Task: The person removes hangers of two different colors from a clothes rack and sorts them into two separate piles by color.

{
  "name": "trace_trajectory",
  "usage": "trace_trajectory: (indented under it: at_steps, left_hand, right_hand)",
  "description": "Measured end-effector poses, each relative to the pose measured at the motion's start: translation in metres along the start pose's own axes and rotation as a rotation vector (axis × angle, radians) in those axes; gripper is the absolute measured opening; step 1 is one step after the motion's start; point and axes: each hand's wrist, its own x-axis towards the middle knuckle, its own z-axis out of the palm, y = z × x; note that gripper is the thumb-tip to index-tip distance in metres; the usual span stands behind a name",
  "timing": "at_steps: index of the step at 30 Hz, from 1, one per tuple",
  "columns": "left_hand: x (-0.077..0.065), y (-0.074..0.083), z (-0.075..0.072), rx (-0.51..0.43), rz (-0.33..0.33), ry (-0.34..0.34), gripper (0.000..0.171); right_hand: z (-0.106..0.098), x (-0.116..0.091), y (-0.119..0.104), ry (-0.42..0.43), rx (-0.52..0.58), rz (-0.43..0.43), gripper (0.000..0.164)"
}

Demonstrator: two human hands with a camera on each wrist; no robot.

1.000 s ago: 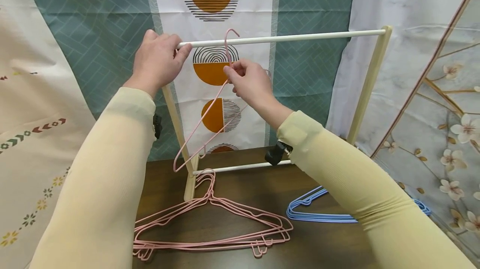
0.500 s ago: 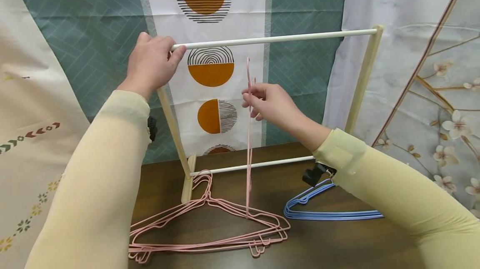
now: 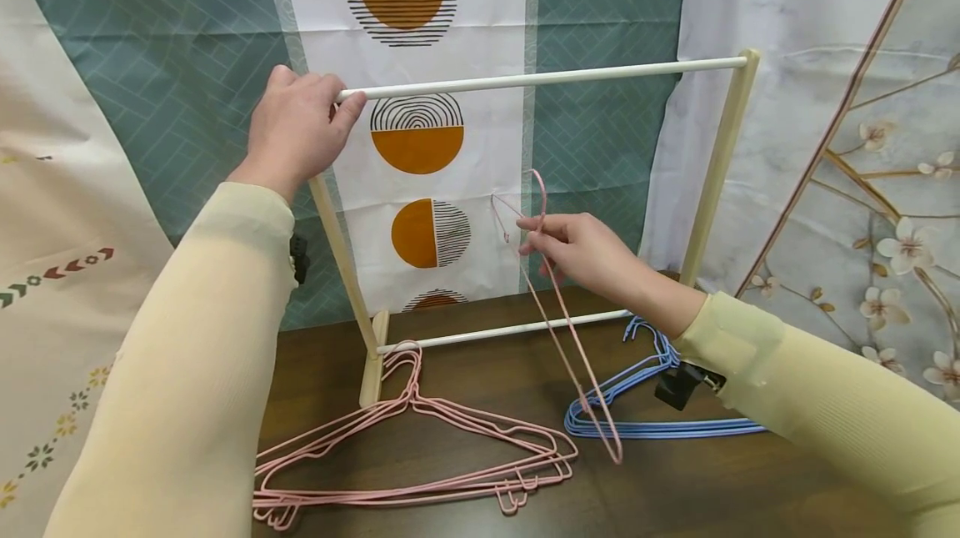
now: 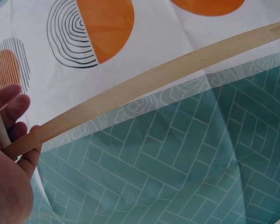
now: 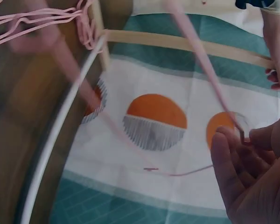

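Observation:
My left hand (image 3: 300,125) grips the top left corner of the garment rack, its fingers curled over the end of the white top rail (image 3: 555,77). In the left wrist view, that hand (image 4: 11,154) wraps round the joint of the rail and the wooden upright (image 4: 149,81). My right hand (image 3: 581,250) pinches a pink hanger (image 3: 573,329) near the neck, below the top rail. This hanger is tilted, hook upward, one end reaching down in front of the blue hangers (image 3: 660,429). In the right wrist view, thumb and fingers of the hand (image 5: 252,163) close on the pink wire.
Several pink hangers (image 3: 420,492) lie stacked on the dark wooden table (image 3: 465,429), hooks by the rack's left foot (image 3: 372,371). The blue hangers lie at the right, partly behind my right forearm. A white lower rail (image 3: 480,335) spans the rack. Patterned cloth hangs behind.
My right hand has brought the pink hanger off the top rail, down and to the right, turning it on the way. The left hand keeps its grip on the rack corner.

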Motion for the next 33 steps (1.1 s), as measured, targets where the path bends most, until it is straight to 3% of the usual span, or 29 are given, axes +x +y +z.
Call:
trace_trajectory:
  at_steps: [8, 16, 21, 27, 33]
  left_hand:
    - [0.000, 0.001, 0.000, -0.001, 0.005, 0.006, 0.057]
    - [0.001, 0.000, -0.001, 0.011, 0.003, -0.002, 0.059]
    - [0.000, -0.001, -0.001, 0.010, -0.002, -0.010, 0.060]
    - [0.000, -0.002, -0.001, 0.003, -0.004, -0.017, 0.060]
    - [0.001, 0.000, 0.000, 0.005, 0.002, -0.014, 0.061]
  right_hand:
    - [-0.003, -0.011, 0.022, -0.051, -0.086, 0.091, 0.036]
    - [-0.003, -0.021, 0.032, -0.058, 0.014, 0.074, 0.034]
    - [0.006, -0.022, 0.035, -0.132, 0.152, 0.098, 0.027]
    - [0.035, -0.020, 0.036, -0.253, 0.293, 0.159, 0.022]
    - [0.085, -0.015, 0.031, -0.327, 0.432, 0.217, 0.024]
